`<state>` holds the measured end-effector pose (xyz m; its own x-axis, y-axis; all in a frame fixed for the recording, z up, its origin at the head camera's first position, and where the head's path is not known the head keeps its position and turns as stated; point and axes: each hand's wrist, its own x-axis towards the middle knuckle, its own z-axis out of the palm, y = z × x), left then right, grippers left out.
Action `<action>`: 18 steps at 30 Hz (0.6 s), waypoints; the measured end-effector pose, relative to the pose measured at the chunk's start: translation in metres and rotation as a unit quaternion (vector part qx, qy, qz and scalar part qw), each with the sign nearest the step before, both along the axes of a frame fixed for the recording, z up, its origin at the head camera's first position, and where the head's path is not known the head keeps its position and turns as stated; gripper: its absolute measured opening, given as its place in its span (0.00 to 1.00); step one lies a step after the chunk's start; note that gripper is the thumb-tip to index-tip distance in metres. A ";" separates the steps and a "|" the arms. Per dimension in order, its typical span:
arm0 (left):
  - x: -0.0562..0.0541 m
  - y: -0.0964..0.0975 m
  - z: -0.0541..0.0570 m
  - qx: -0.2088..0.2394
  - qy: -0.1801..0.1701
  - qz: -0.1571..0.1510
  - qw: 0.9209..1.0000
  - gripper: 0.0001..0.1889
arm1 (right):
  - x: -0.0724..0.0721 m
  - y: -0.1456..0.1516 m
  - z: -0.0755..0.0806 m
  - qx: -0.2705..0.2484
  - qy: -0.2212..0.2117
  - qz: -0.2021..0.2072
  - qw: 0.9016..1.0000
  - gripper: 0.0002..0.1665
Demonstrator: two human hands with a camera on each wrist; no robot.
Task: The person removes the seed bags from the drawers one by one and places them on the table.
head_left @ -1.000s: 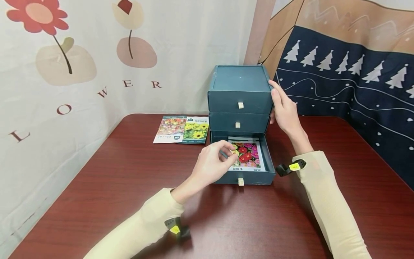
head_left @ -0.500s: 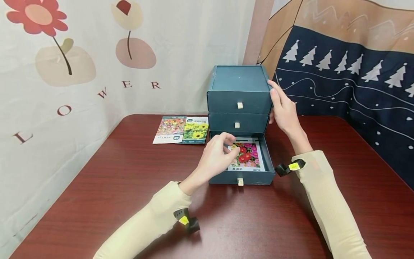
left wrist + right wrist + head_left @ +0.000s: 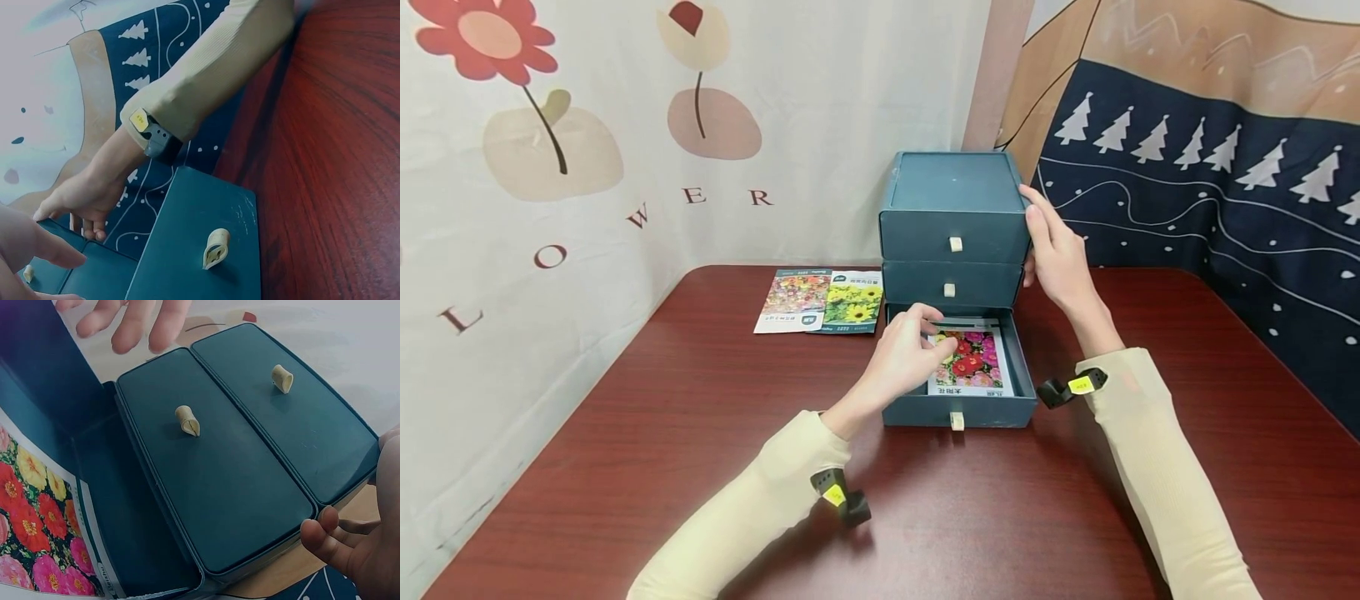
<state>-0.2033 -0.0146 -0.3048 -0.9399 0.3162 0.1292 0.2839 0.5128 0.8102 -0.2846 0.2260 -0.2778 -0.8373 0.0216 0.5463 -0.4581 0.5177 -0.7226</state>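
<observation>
A dark teal chest of three drawers (image 3: 955,183) stands on the table, its bottom drawer (image 3: 917,412) pulled out. Inside that drawer lies a seed packet (image 3: 976,367) picturing red, pink and yellow flowers. My left hand (image 3: 901,357) hovers over the drawer's left side, fingers loosely bent and nothing held; its fingers (image 3: 128,331) also show in the right wrist view. My right hand (image 3: 1063,262) rests against the chest's upper right side, and in the right wrist view its fingertips (image 3: 312,531) touch the side edge near the middle drawer (image 3: 212,469).
Left of the chest, two more seed packets lie overlapping on the reddish-brown table (image 3: 700,400): one with mixed orange blooms (image 3: 793,300), one with yellow flowers (image 3: 856,304). Printed curtains (image 3: 820,125) hang behind. Small cream pull tabs (image 3: 956,244) stick out of the drawer fronts.
My left hand has shifted slightly right and up over the open drawer, its fingers spreading a little apart. The right hand, chest and packets look unmoved.
</observation>
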 end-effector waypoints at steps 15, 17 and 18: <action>-0.016 0.006 -0.008 -0.034 -0.077 -0.009 0.996 0.24 | -0.001 0.000 0.000 0.003 0.006 0.002 1.000 0.29; -0.018 0.007 -0.009 -0.040 -0.085 -0.014 0.996 0.25 | -0.001 0.000 0.000 0.002 0.006 0.003 1.000 0.29; -0.019 0.007 -0.009 -0.043 -0.088 -0.017 0.995 0.26 | -0.001 0.000 0.000 0.002 0.006 0.003 1.000 0.29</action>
<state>-0.2220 -0.0074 -0.3138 -0.9343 0.3505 -0.0654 0.1595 0.5750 0.8024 -0.2858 0.2260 -0.2777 -0.8311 0.0143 0.5560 -0.4696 0.5175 -0.7153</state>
